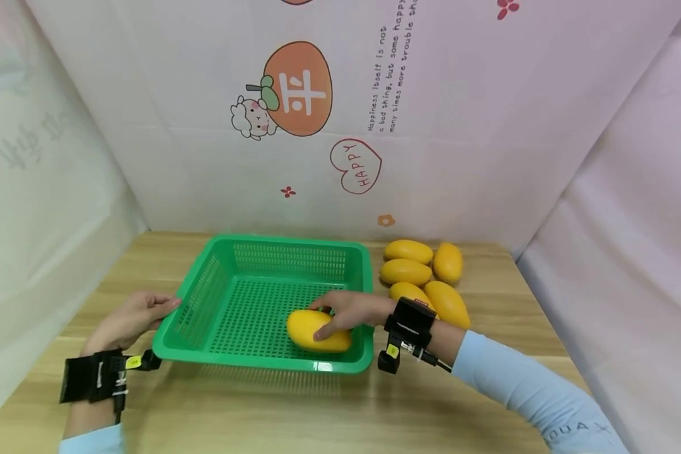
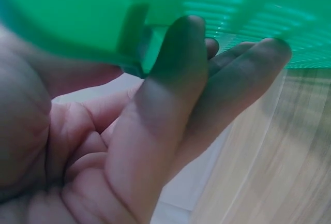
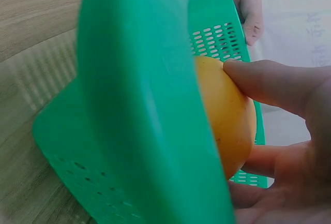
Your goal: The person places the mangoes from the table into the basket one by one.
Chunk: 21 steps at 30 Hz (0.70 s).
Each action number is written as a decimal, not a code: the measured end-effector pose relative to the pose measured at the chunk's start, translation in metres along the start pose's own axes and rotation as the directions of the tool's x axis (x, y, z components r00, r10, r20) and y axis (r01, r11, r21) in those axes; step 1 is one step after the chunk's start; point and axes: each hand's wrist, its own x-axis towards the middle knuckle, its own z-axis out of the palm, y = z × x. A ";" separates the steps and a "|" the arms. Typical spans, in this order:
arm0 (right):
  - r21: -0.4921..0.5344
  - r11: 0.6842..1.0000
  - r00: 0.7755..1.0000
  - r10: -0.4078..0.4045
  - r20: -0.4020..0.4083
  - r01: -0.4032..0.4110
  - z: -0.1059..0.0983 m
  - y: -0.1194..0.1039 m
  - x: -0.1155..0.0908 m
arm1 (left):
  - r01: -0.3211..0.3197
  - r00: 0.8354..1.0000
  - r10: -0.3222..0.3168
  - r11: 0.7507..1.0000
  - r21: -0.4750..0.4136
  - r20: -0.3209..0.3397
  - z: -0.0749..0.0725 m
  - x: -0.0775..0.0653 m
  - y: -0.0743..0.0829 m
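Gripping a yellow mango point(image 1: 303, 332), your right hand point(image 1: 346, 310) has its thumb on the near side and its fingers on the far side, so it spans the fruit's width rather than its length; that likely keeps the rounded skin from rolling. You reach in over the right edge of the green basket point(image 1: 261, 363), and the mango sits low inside its near right corner; whether it touches the basket floor, you cannot tell from these views.

Your left hand point(image 1: 127, 318) pinches the left edge of the basket, thumb at the rim and fingers underneath against the outer wall, probably to steady it opposite your reaching arm. Five loose mangoes point(image 1: 405, 272) lie bunched toward the far right corner of the worktop point(image 1: 318, 416), just beyond the basket's right edge. Lying there, they seem placed for your right arm, which passes close over the nearest ones.
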 end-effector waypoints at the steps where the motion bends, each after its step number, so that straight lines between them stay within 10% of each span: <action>1: 0.002 1.000 1.000 0.004 0.008 -0.004 0.002 0.001 0.000 | 0.001 1.000 -0.001 1.000 0.003 0.006 0.000 -0.001 -0.002; 21: -0.126 0.992 0.995 0.011 0.097 0.002 0.010 -0.004 0.006 | -0.004 1.000 0.004 1.000 -0.015 0.016 0.000 -0.001 -0.001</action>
